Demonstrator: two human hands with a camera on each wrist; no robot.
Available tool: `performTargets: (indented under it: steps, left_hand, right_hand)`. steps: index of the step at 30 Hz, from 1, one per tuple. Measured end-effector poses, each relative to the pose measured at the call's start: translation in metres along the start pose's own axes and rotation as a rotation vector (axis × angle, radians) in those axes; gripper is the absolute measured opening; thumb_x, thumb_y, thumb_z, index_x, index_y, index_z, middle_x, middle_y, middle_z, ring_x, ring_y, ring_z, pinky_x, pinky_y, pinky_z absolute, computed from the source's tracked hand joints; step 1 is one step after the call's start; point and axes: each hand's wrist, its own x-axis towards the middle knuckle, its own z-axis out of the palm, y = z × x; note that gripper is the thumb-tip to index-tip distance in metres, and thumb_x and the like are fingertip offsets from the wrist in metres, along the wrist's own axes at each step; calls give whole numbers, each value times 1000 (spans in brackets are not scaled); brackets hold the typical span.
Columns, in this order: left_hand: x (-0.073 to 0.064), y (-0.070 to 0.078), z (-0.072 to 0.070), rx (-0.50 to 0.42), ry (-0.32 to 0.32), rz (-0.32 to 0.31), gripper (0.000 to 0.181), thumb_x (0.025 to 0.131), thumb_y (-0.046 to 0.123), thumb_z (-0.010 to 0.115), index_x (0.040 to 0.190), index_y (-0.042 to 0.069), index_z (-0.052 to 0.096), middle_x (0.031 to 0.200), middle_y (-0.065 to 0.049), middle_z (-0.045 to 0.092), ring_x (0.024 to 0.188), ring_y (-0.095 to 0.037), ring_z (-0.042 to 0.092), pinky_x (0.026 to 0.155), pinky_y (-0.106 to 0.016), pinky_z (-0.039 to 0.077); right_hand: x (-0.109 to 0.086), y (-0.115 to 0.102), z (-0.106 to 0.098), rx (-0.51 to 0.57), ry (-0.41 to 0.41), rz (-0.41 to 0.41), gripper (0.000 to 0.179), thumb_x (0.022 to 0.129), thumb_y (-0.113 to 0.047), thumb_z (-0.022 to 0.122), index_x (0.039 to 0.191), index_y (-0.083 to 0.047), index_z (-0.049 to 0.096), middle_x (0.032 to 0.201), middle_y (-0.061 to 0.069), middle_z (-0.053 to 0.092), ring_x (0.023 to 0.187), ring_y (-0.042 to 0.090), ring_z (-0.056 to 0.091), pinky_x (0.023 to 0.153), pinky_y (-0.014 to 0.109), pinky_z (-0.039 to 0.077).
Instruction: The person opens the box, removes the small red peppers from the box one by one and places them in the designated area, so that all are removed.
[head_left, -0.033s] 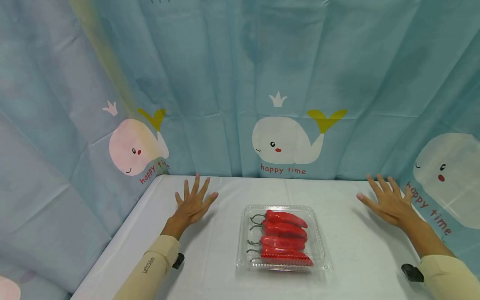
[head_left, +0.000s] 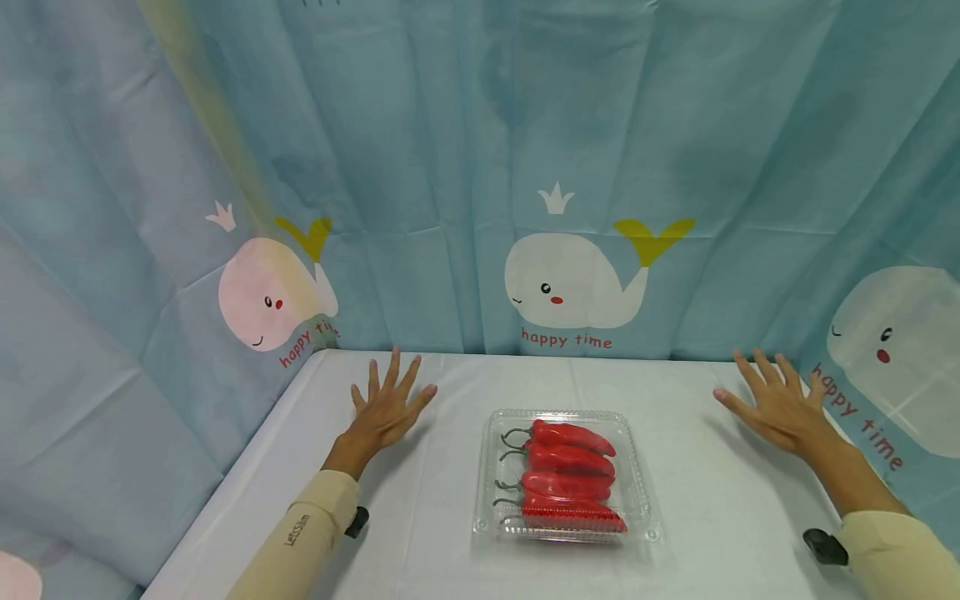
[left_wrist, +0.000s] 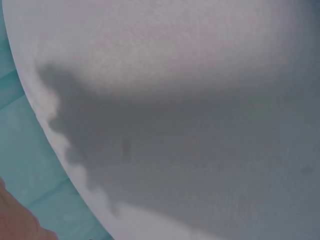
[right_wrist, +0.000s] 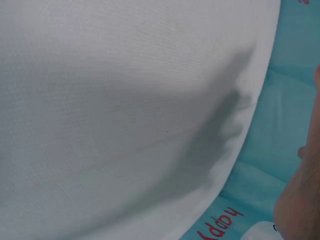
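Observation:
A clear plastic box (head_left: 639, 492) with a ridged rim lies on the white table, near the middle of the head view. Inside it several long red peppers (head_left: 568, 459) lie in a stack of rows, their green stems pointing left. To the left of the box, my left hand (head_left: 386, 412) is held palm down over the table with its fingers spread, holding nothing. My right hand (head_left: 783, 410) is spread the same way on the far right, apart from the box. Each wrist view shows mainly that hand's shadow on the cloth and a sliver of the hand at the edge.
White cloth covers the table (head_left: 450, 467). Behind it and along both sides hangs a blue curtain (head_left: 465, 167) printed with whales and "happy time". Small dark devices (head_left: 357, 522) sit at both wrists, by the cream sleeves (head_left: 300, 533).

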Motion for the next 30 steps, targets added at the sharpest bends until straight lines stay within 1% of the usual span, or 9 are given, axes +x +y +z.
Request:
performTargets:
  steps: [5,12,17,20,23,26,30]
  left_hand:
    - [-1,-2,0,-17,2,-1,85,105,75,28,172,28,6,178,-8,-17,159,-50,-20,114,-86,-10]
    - [-3,-4,-3,-46,36,9,86,105,75,30,173,26,10,179,-11,-14,160,-53,-9,115,-87,-3]
    - [-4,-3,-3,-74,58,26,85,106,74,30,173,25,11,179,-11,-10,161,-50,0,117,-83,5]
    - [-7,1,-2,-108,79,52,83,107,71,33,173,26,13,179,-13,-4,160,-50,7,115,-80,12]
    - [-12,7,-3,-152,92,81,80,108,68,35,172,24,15,179,-14,2,158,-51,15,113,-79,17]
    - [-18,16,-6,-201,95,104,78,109,64,37,172,23,16,178,-13,6,157,-48,23,114,-80,18]
    - [-27,30,-10,-259,99,141,76,110,61,40,172,23,19,178,-12,10,159,-44,23,116,-84,17]
  right_hand:
    - [-2,-1,1,6,21,-4,96,105,-64,49,171,-10,5,171,36,9,153,64,3,104,93,-3]
    - [-7,-7,0,60,71,-25,95,105,-58,53,171,-9,5,171,36,12,152,65,6,105,92,0]
    - [-13,-18,-2,130,102,-48,93,105,-53,57,171,-10,8,173,32,13,151,63,14,104,89,7]
    - [-17,-27,-3,181,119,-61,92,105,-50,59,171,-10,10,173,30,15,151,62,18,102,87,11]
    - [-21,-36,-3,219,127,-68,91,104,-47,59,172,-11,10,173,30,17,151,63,18,100,87,14]
    - [-26,-45,-3,251,127,-69,90,104,-46,60,171,-11,12,171,33,19,149,65,20,99,88,15]
    - [-33,-56,-4,311,102,-59,89,104,-45,59,172,-13,11,171,34,18,146,68,20,98,90,14]
